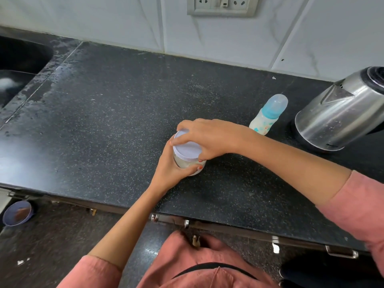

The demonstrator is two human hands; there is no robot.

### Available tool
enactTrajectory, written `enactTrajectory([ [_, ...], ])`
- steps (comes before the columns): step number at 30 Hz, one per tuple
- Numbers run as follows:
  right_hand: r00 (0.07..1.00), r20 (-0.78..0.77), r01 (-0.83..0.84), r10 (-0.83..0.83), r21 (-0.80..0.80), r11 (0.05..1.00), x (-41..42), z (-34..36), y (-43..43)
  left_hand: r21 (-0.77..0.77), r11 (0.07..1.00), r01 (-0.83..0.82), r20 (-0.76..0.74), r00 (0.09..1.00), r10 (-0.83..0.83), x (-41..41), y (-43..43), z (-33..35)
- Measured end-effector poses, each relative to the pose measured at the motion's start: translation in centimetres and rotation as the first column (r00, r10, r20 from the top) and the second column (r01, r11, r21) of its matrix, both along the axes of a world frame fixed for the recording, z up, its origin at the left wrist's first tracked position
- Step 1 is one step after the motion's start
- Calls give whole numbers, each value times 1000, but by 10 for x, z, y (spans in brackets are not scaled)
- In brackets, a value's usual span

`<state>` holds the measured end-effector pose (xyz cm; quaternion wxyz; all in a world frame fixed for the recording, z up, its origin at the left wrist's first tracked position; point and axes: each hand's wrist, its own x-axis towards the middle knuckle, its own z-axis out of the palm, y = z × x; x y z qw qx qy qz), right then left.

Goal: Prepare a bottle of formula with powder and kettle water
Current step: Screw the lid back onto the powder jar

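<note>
A clear jar of pale powder (188, 163) stands in the middle of the black counter (108, 125). My left hand (173, 166) grips the jar's body from the near side. My right hand (204, 137) comes from the right and grips its pale lilac lid (186, 151) from above, fingers curled round the rim. To the right stands a small baby bottle (268, 116) with a teal collar and a clear cap on. Beyond it, at the right edge, sits a steel kettle (340, 113) on its black base.
A dark sink (18, 59) is set into the counter at far left, with wet patches beside it. White wall tiles and a socket panel (221, 6) run along the back. A small bowl (17, 213) sits on the floor below the counter's front edge.
</note>
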<state>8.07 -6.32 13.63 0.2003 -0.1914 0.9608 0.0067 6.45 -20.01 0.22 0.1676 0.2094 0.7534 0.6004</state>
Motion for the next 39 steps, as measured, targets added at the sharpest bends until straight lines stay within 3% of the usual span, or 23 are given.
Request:
enactTrajectory([
  [6, 952, -223, 234, -211, 79, 969, 0, -11, -13, 29, 1000, -12, 8, 1000, 11, 0, 1, 1],
  [8, 942, -228, 272, -245, 93, 958, -1, -12, -12, 29, 1000, -11, 8, 1000, 11, 1, 1, 1],
  [10, 969, -90, 235, -231, 40, 971, -4, -7, -7, 21, 1000, -9, 3, 1000, 9, 0, 1, 1],
  [14, 987, 158, -12, 10, 15, 1000, -10, 5, 5, 3, 1000, 0, -27, 1000, 0, 0, 1, -1],
  [18, 993, 75, -91, 91, -5, 996, -7, 1, 3, -11, 1000, -3, -32, 999, 3, 0, 0, 0],
  [23, 991, -99, 94, -90, 29, 995, -4, -8, -6, 35, 999, -6, -16, 1000, 7, 0, 2, -1],
  [27, 929, -235, 290, -286, -17, 957, 3, -19, -18, 43, 999, -13, -2, 1000, 13, 1, 2, 1],
  [29, 917, -215, 341, -336, -15, 940, 4, -21, -19, 42, 999, -13, -13, 1000, 14, 2, 2, 2],
  [31, 952, -67, 297, -297, -18, 955, 0, -17, -13, 32, 999, -14, -23, 1000, 15, 1, 1, 4],
  [34, 993, 104, 46, -48, 20, 999, -8, -5, 0, 17, 1000, -6, -30, 1000, 6, 1, 1, 3],
  [36, 994, 109, -24, 25, -12, 1000, -9, -2, 2, 3, 1000, -13, -24, 1000, 13, 2, 1, 3],
  [39, 999, 40, 8, -7, -26, 1000, -6, -2, -3, -12, 1000, -23, -26, 999, 23, 1, 1, 2],
])
